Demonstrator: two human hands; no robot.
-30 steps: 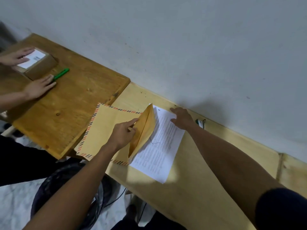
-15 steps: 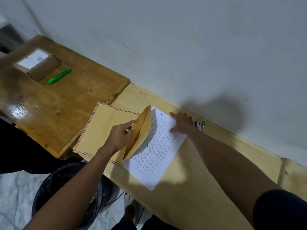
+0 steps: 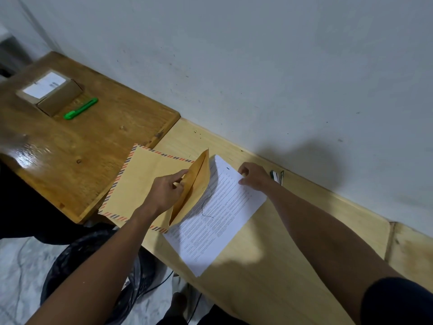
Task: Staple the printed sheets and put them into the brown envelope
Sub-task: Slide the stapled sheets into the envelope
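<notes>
— Where do we have the printed sheets (image 3: 220,214)?
— On the pale wooden table (image 3: 269,277), at centre, their left edge tucked under the raised flap of the brown envelope (image 3: 140,184), which lies at nine o'clock of them.
— Our hands?
— Our left hand (image 3: 166,193) pinches the flap and lifts the mouth open; our right hand (image 3: 255,177) has its fingers curled on the sheets' far corner, at one o'clock.
— Can we read the print?
— No, the lines are too small. A dark pen squiggle crosses the page.
— Further out?
— The stapler (image 3: 277,177) sits just beyond our right hand, by the white wall (image 3: 257,66). At ten o'clock, on the darker table (image 3: 105,141), a cardboard box (image 3: 50,92) carries an unreadable white label, with a green cutter (image 3: 80,109) beside it. A black bag (image 3: 93,259) sits on the floor at seven o'clock.
</notes>
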